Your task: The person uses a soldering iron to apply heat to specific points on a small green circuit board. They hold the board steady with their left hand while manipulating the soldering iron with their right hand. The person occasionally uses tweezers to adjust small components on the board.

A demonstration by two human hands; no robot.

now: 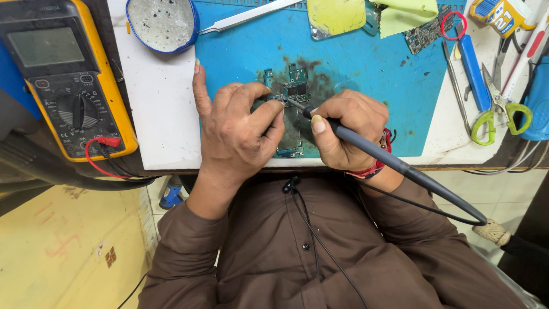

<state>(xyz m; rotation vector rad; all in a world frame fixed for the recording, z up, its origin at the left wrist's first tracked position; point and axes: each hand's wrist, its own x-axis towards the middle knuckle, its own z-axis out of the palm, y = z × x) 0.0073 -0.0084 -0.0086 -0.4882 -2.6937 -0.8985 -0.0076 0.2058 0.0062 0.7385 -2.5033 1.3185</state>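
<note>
A: We kept the circuit board (295, 91) pinned on the blue mat (366, 68) mid-desk, left hand (237, 123) fingers pressing its near-left edge

B: And our right hand (349, 129) closed around the soldering iron (372, 150); we judged a steady tip, touching only one joint, mattered most

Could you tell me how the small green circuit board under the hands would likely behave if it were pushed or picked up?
The circuit board looks thin and flat, so probably light and stiff. On the smooth blue mat it might slide if nudged, which may be why the left hand rests on it. Its tiny exposed components suggest it is fragile.
</note>
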